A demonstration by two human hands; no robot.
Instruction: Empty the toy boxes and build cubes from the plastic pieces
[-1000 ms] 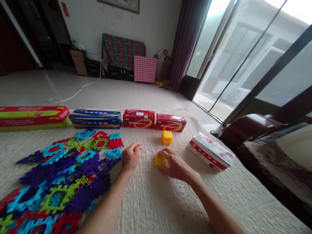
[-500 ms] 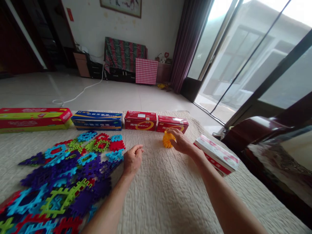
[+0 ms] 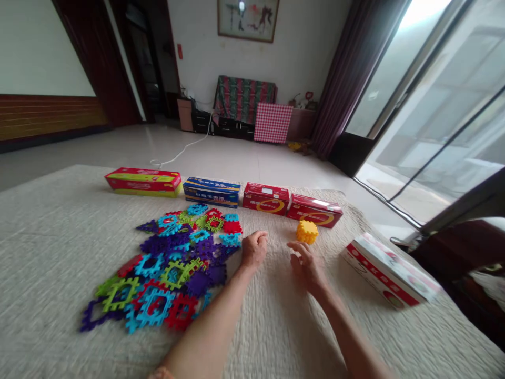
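The largest thing is the cream quilted cover (image 3: 47,226), spread under everything. On its left side lies a heap of interlocking plastic pieces (image 3: 197,281), purple, blue, red and lime green. At the near right stands a white-and-red carton (image 3: 389,271), set at an angle. Along the far side, from left to right, are a red-and-lime carton (image 3: 142,182), a blue battery box (image 3: 212,192), a left red carton (image 3: 266,199) and a right red carton (image 3: 314,210). The right hand (image 3: 305,260) is released, its fingers parted, just on the near side of the yellow stack (image 3: 306,231) of toothed pieces. The left hand (image 3: 253,249), left of this stack, is loosely clenched; whether it encloses something, I cannot tell.
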